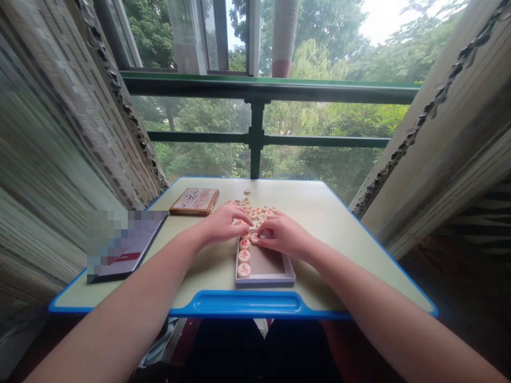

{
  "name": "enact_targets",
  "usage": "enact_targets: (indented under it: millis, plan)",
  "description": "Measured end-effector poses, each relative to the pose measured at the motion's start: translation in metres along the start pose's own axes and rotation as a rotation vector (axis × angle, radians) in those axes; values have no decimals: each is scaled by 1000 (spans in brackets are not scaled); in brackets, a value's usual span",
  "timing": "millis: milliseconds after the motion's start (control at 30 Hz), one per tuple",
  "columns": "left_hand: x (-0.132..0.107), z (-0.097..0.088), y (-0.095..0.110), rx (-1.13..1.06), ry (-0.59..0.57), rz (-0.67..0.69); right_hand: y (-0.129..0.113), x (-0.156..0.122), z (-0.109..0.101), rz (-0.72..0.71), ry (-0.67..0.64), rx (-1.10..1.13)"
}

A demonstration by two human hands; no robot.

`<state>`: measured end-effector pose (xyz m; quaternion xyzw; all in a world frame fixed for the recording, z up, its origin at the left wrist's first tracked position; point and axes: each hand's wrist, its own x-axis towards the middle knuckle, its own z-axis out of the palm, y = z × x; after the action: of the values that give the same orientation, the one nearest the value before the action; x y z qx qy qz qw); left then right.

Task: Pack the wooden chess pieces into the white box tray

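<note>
Bare forearms (139, 303) stretch from both lower corners, converging over a shallow white tray (271, 261) on the desk (335, 239). Round marked discs (244, 256) line the tray's left wall; more loose discs (261, 216) lie on the desk beyond it. They look light, hard and smooth, likely wood or plastic, so they should not crush but might slip or roll on edge; the best hold seems the rim, between thumb and fingertip. The right hand (282, 234) is palm down, narrowed to a pinch on a single disc (254, 238) just beside the row. The left hand (228, 222) arches palm down, fingers curled near the tray's far left corner; whether it grips a disc, I cannot tell.
</note>
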<state>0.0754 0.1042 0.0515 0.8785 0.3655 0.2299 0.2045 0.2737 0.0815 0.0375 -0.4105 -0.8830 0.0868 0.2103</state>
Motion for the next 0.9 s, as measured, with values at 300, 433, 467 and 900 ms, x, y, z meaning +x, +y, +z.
enact_targets:
  millis: [300,433,467,900]
  plan:
    - [0,0,0,21,-1,-3,1,1,0,2,1,-16]
    - [0,0,1,31,-5,-4,1,2,0,-9,-5,-21]
    - [0,0,1,30,-4,-5,1,2,1,-7,-6,-22]
    - [2,0,-4,22,93,-82,0,1,-2,20,-40,28]
